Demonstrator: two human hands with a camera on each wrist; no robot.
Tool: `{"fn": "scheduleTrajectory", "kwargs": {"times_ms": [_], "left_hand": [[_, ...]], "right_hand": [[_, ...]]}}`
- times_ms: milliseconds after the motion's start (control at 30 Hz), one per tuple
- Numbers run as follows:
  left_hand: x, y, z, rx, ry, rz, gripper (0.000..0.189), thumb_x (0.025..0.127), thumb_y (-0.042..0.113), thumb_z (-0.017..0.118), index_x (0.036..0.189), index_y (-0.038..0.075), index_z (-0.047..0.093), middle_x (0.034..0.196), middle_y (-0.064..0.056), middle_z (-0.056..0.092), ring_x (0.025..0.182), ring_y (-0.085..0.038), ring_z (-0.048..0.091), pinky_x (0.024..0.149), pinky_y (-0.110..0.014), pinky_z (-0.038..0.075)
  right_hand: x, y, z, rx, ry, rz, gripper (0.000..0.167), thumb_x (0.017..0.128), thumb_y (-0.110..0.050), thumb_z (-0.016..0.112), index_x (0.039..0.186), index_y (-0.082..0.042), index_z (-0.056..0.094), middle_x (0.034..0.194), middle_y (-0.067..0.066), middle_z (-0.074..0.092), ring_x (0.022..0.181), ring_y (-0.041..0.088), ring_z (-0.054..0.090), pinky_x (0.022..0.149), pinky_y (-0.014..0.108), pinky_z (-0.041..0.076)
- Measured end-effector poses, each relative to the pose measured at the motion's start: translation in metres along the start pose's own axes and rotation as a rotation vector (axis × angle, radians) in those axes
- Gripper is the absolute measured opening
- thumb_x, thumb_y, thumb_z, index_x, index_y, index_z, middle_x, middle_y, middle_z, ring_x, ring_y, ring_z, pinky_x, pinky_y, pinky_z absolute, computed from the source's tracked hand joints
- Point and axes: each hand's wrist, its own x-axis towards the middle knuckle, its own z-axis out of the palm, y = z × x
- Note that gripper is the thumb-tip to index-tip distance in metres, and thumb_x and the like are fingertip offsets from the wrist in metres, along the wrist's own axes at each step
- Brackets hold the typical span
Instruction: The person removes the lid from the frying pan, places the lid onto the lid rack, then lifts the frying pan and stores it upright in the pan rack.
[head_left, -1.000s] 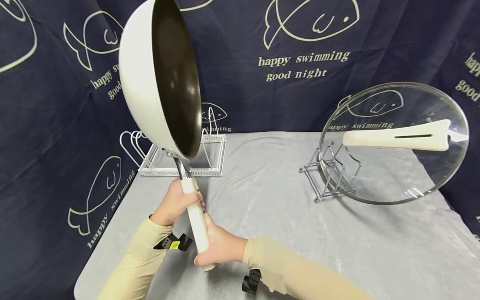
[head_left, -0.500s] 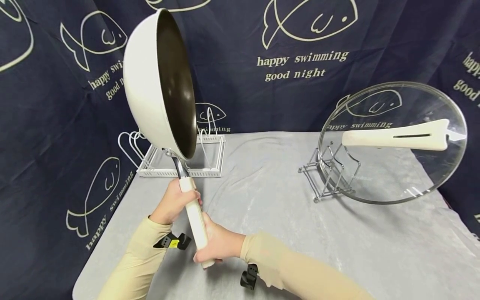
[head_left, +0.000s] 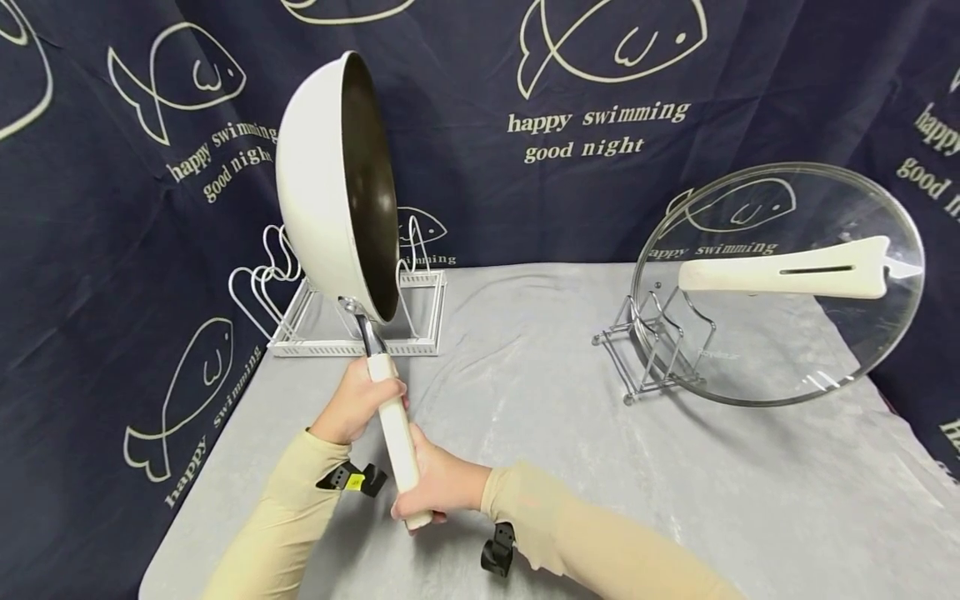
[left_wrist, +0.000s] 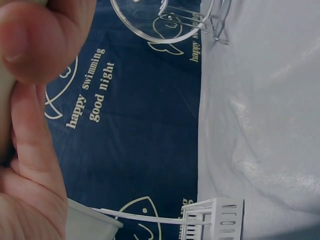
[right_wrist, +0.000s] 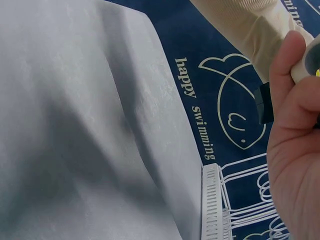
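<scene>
A deep white frying pan (head_left: 315, 183) with a dark inside is held up on edge, its bowl at the top and its opening facing right. My left hand (head_left: 358, 404) grips the cream handle near the metal neck. Lower down, my right hand (head_left: 438, 479) holds the handle's end. Behind and below the bowl stands a white wire rack (head_left: 356, 346), partly hidden by the pan. In the left wrist view the left hand (left_wrist: 35, 130) fills the left side, with a bit of pan (left_wrist: 90, 222) below. The right wrist view has the right hand (right_wrist: 297, 135) around the handle end.
At the right, a large glass lid (head_left: 787, 350) with a cream handle stands upright in a small metal wire rack (head_left: 652, 358). Both racks rest on a grey cloth-covered table (head_left: 540, 417). A dark blue fish-print curtain (head_left: 465, 108) hangs behind and at the sides.
The pan's bowl has come down in the view and shifted slightly right, showing more of the white rack's wires. Both hands keep their hold on the handle.
</scene>
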Motion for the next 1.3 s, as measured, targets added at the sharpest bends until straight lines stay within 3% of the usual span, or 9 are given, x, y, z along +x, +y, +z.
{"fn": "scheduleTrajectory", "kwargs": {"times_ms": [367,700,1067,1300], "left_hand": [[0.011,0.001,0.002,-0.001,0.031,-0.077,0.016,0.07,-0.011,0.05,0.072,0.004,0.046,0.059,-0.002,0.053,0.048,-0.013,0.057,0.05,-0.024,0.051],[0.025,0.019,0.001,0.17,-0.04,-0.099,0.011,0.072,-0.007,0.055,0.073,0.004,0.051,0.057,0.0,0.058,0.051,-0.011,0.058,0.052,-0.023,0.049],[0.027,0.033,0.005,0.232,-0.018,-0.164,0.015,0.072,-0.004,0.058,0.084,-0.001,0.049,0.063,-0.002,0.057,0.054,-0.01,0.055,0.051,-0.024,0.049],[0.026,0.029,0.007,0.26,-0.02,-0.23,0.015,0.072,-0.002,0.059,0.083,0.0,0.049,0.066,-0.002,0.052,0.053,-0.01,0.052,0.047,-0.024,0.048]], "right_hand": [[0.003,-0.005,-0.009,0.033,-0.049,0.018,0.068,0.07,0.013,0.062,0.122,-0.008,0.023,0.055,0.008,0.06,0.039,0.015,0.053,0.03,0.023,0.035],[0.009,-0.014,-0.016,0.055,-0.081,-0.005,0.06,0.074,0.013,0.059,0.116,-0.01,0.022,0.059,0.009,0.061,0.047,0.017,0.059,0.032,0.024,0.037],[0.01,-0.016,-0.015,0.105,-0.102,-0.024,0.061,0.075,0.013,0.057,0.119,-0.009,0.022,0.063,0.007,0.059,0.049,0.017,0.059,0.033,0.024,0.038],[0.008,-0.013,-0.015,0.137,-0.12,-0.023,0.059,0.075,0.014,0.056,0.116,-0.009,0.021,0.062,0.007,0.059,0.05,0.017,0.06,0.034,0.024,0.038]]}}
